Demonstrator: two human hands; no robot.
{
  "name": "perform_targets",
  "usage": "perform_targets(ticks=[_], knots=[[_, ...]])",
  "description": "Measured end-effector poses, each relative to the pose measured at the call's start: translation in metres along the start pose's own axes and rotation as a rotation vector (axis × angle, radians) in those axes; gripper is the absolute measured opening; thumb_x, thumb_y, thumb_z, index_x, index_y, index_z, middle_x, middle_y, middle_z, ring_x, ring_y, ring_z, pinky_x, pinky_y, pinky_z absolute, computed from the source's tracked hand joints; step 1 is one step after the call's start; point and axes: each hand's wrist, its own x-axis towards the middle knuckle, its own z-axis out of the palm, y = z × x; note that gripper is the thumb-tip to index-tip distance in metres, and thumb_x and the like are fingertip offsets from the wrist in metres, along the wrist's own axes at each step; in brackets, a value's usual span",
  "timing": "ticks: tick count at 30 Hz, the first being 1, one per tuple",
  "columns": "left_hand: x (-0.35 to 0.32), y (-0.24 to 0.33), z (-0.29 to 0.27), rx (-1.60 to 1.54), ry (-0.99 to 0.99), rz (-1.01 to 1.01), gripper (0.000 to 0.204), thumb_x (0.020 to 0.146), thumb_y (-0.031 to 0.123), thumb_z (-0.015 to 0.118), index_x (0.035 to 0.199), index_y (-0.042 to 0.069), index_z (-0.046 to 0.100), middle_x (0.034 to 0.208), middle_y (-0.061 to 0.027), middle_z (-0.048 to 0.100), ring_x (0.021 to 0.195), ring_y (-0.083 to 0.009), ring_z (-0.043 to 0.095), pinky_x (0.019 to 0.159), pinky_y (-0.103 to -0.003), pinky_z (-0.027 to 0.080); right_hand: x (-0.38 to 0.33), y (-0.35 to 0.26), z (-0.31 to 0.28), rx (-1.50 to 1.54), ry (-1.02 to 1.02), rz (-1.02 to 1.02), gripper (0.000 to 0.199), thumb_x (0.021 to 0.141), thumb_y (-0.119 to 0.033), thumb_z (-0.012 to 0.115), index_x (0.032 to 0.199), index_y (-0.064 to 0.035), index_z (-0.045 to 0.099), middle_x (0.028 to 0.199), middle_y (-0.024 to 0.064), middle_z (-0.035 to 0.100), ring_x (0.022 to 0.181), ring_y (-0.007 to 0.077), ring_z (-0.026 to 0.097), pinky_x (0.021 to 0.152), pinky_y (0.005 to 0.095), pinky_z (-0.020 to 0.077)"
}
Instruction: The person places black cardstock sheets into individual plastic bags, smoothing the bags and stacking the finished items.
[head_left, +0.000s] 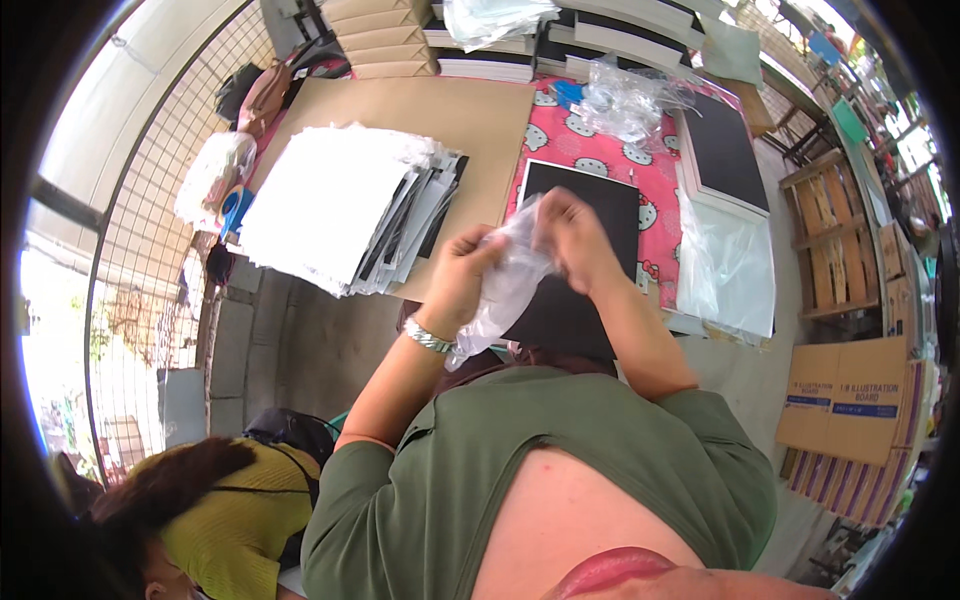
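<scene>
Left hand (462, 280) grasps a crumpled clear plastic bag (508, 285) at 12 o'clock; the blurred right hand (575, 240) meets its upper end, grip impossible to tell; the bag looks unfilled, the flat black rectangular board (605, 190) at 1 o'clock uncovered, the white plastic-covered stack (725, 265) at 3 o'clock seemingly done

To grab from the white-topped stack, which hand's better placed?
Likely the left hand: it's nearer the white-topped stack. The right hand is farther over, above the black board. Both are at the clear plastic.
</scene>
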Motion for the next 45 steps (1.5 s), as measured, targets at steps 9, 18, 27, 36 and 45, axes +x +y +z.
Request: perform_targets(ticks=[9, 18, 27, 36, 45], knots=[[-0.039, -0.001, -0.018, -0.071, -0.198, -0.277, 0.027, 0.089, 0.022, 0.055, 0.109, 0.005, 0.055, 0.091, 0.001, 0.059, 0.079, -0.0078, 0.055, 0.067, -0.025, 0.045, -0.043, -0.021, -0.07, 0.549, -0.093, -0.103, 0.014, 0.088, -0.014, 0.051, 0.096, -0.0061, 0.059, 0.084, 0.0055, 0.064, 0.077, 0.019, 0.06, 0.076, 0.0338, 0.0483], [-0.035, 0.038, -0.044, 0.438, -0.345, -0.332, 0.032, 0.084, 0.02, 0.062, 0.11, 0.002, 0.054, 0.086, -0.0011, 0.058, 0.079, -0.0083, 0.054, 0.068, -0.024, 0.044, -0.055, -0.031, -0.057, 0.373, 0.205, -0.116, 0.019, 0.089, -0.021, 0.053, 0.099, -0.0065, 0.059, 0.09, 0.0072, 0.065, 0.085, 0.017, 0.062, 0.077, 0.0348, 0.0495], [0.031, 0.043, -0.046, -0.321, -0.306, -0.089, 0.025, 0.088, 0.016, 0.048, 0.107, 0.0, 0.051, 0.096, -0.0126, 0.061, 0.086, -0.0221, 0.062, 0.079, -0.038, 0.05, -0.046, -0.029, -0.105, -0.345, -0.225, 0.281, 0.015, 0.087, -0.016, 0.058, 0.093, -0.003, 0.062, 0.088, 0.0048, 0.063, 0.081, 0.0154, 0.059, 0.078, 0.0294, 0.0458], [0.096, -0.012, -0.066, -0.052, -0.576, -0.288, 0.038, 0.088, 0.018, 0.051, 0.116, -0.008, 0.048, 0.108, -0.0151, 0.06, 0.099, -0.0217, 0.057, 0.089, -0.034, 0.042, -0.021, -0.006, -0.185, 0.455, -0.018, -0.04, 0.02, 0.087, -0.016, 0.054, 0.105, -0.0073, 0.054, 0.082, 0.0024, 0.058, 0.073, 0.0123, 0.057, 0.068, 0.0276, 0.0479], [0.25, -0.083, -0.038, 0.488, 0.151, -0.253, 0.029, 0.08, 0.016, 0.05, 0.098, -0.004, 0.059, 0.092, -0.0203, 0.063, 0.076, -0.0286, 0.063, 0.066, -0.042, 0.052, 0.068, 0.028, -0.248, -0.793, 0.679, -0.02, 0.038, 0.073, -0.011, 0.057, 0.109, -0.0005, 0.052, 0.097, 0.0185, 0.057, 0.096, 0.0311, 0.056, 0.083, 0.0378, 0.0458]])
